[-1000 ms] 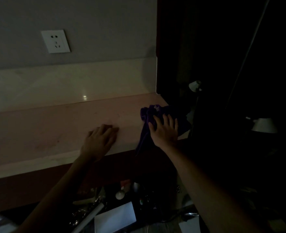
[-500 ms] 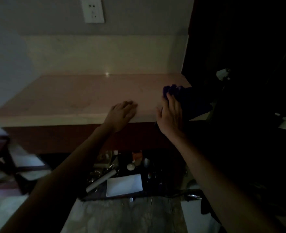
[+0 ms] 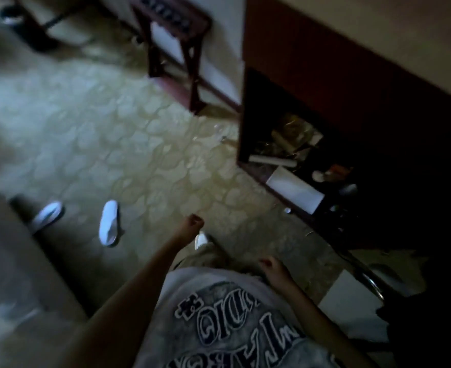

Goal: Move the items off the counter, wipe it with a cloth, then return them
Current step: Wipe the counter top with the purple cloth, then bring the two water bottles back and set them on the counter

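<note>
My left hand (image 3: 194,223) curled in an empty fist above the patterned floor (image 3: 139,144), my right hand (image 3: 271,265) loosely curled, empty, nearer the dark cabinet (image 3: 325,83)

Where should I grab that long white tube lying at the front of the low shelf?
Take the white tube around its middle, coming in from the open front of the low shelf and slightly above. It lies flat along the front edge with clutter packed behind it, so the front is the clear side. Its round, thin body should fit one hand's wrap.

Bare forearms — grey shirt (image 3: 219,320), dark lettering, seemingly gothic.
</note>
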The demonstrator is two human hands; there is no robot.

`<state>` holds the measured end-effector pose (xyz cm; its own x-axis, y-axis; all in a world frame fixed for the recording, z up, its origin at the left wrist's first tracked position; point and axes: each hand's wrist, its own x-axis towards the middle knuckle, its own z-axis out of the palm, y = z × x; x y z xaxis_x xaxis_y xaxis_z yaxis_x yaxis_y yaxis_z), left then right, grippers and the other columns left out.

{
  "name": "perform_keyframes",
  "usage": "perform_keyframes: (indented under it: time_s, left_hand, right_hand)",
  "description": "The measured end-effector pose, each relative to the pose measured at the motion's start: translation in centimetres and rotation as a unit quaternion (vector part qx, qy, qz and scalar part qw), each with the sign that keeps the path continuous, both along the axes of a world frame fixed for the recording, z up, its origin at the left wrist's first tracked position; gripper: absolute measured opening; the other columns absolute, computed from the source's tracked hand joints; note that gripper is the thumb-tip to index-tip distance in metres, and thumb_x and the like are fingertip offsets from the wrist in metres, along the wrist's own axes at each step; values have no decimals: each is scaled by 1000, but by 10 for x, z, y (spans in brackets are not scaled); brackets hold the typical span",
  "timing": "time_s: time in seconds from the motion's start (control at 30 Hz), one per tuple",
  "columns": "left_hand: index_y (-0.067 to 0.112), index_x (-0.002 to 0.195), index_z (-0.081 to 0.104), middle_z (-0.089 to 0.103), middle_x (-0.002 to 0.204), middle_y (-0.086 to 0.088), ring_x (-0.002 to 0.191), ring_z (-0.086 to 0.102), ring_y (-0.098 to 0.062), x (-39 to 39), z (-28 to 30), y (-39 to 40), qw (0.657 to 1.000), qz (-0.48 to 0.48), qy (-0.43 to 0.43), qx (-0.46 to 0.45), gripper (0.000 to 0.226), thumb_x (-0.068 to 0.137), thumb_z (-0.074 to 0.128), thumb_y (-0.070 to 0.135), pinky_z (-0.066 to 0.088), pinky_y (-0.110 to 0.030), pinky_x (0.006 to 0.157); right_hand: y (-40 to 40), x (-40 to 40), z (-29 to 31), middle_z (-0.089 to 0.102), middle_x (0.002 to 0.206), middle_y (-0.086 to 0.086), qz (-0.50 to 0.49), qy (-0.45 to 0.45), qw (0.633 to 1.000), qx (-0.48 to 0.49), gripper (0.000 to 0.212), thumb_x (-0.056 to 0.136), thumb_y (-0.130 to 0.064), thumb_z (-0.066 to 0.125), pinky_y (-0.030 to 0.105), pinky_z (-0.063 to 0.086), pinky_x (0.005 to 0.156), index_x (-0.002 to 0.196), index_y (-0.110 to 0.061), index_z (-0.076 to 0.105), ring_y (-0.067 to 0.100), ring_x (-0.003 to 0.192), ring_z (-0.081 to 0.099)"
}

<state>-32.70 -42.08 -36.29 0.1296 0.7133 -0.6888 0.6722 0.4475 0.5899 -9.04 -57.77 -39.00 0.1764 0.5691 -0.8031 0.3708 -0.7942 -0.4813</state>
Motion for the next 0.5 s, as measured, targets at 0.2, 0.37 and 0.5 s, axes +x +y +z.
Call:
perform_keyframes:
  time_s: [0.2, 0.37, 0.5]
  left_hand:
    - [3, 98, 56, 58, 87, -16, 67, 58, -25, -145, -69, -75, 950, 270, 25, -156, 12, 99, 51, 15, 48, -34, 65]
    - [1, 104, 57, 58, 91, -19, 67, 58, -25, -192, -70, -59, 913, 374, -21, -161, 16, 99, 53, 16, 47, -33, 62]
    - [9, 110, 59, 65, 95, -10, 81, 63, -25, -218, -67, -36, 919, 361, -16, -161, 22, 100, 50, 27, 49, -31, 66]
  right_hand:
    - [32, -11, -19, 60, 122, 17, 78, -64, 990, -98, 30, 97, -19, 49, 38, 47, 87, 122, -4, 56, 31, 109, 57]
    - [133, -70, -18, 59, 104, 15, 155, -32, 982, -105, 12, 97, -21, 50, 38, 48, 80, 104, -12, 53, 30, 94, 58]
    - [235, -133, -28, 63, 98, 10, 208, -5, 977, -44, 11, 97, -24, 51, 50, 51, 93, 104, -17, 53, 34, 101, 63]
